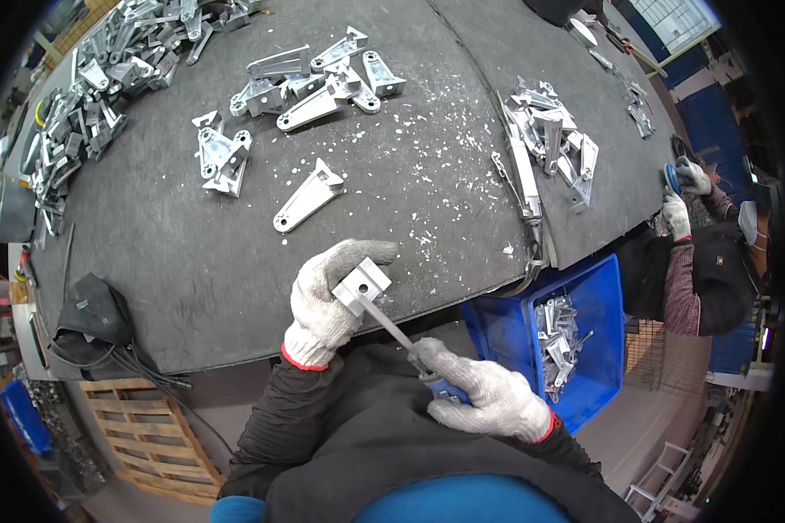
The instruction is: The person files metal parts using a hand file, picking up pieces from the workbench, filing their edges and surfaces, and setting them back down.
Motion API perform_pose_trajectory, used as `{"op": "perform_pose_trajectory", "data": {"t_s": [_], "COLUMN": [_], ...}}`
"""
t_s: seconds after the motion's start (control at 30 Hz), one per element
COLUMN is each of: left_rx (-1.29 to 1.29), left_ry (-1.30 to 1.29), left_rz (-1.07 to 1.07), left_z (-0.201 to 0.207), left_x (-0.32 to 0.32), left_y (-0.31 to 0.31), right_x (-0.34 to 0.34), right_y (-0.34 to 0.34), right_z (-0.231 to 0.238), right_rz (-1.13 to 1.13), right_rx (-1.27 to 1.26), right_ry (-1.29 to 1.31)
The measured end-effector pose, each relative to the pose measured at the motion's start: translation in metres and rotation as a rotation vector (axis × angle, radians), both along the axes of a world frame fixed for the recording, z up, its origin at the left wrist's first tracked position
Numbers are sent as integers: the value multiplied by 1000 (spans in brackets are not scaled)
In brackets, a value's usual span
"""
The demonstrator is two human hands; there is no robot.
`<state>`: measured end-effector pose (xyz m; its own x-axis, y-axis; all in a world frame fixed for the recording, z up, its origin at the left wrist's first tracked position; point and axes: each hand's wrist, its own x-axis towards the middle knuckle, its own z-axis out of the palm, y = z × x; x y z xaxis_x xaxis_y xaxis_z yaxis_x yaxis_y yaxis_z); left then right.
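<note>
My left hand (pixel 323 301), in a white knit glove with a red cuff, grips a silver cast-metal bracket (pixel 362 284); its square end with a hole faces me. My right hand (pixel 488 392), gloved alike, is closed around the blue handle of a file (pixel 389 324). The file's narrow grey blade reaches up and left, its tip at the lower edge of the bracket. A single loose bracket (pixel 310 197) lies on the dark mat just beyond my left hand. Farther off sit a small cluster of brackets (pixel 223 155) and a larger group (pixel 318 80).
White shavings (pixel 427 174) litter the grey table (pixel 192 279). A long metal tool (pixel 523 170) lies beside another bracket pile (pixel 556 131). Below the right edge stands a blue bin (pixel 597 349) holding brackets. A heap (pixel 105 78) fills the far left. A co-worker (pixel 715 261) works at right.
</note>
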<state>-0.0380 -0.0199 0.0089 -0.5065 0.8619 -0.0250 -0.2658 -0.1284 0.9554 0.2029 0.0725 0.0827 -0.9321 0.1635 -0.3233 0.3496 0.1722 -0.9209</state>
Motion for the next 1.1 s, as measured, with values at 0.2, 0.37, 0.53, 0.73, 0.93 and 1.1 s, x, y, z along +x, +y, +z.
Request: {"op": "perform_pose_trajectory", "data": {"t_s": [0.2,0.37,0.53,0.73,0.93,1.1], "left_rx": [-25,-57,-38,36,-59,-112], "left_ry": [40,47,-21,-84,-42,7], "left_rz": [5,10,14,21,18,64], "left_z": [6,5,6,2,4,5], "left_x": [0,0,1,1,3,5], "left_y": [1,1,3,3,6,12], "right_x": [-10,-9,-12,-13,-7,-11], "right_y": [-6,-8,-5,-7,-20,-3], "right_z": [21,20,28,31,2,0], "right_rz": [-11,-5,-28,3,-81,-103], "right_rx": [536,555,509,603,987,1140], "right_ry": [-228,-183,-260,-287,-380,-184]}}
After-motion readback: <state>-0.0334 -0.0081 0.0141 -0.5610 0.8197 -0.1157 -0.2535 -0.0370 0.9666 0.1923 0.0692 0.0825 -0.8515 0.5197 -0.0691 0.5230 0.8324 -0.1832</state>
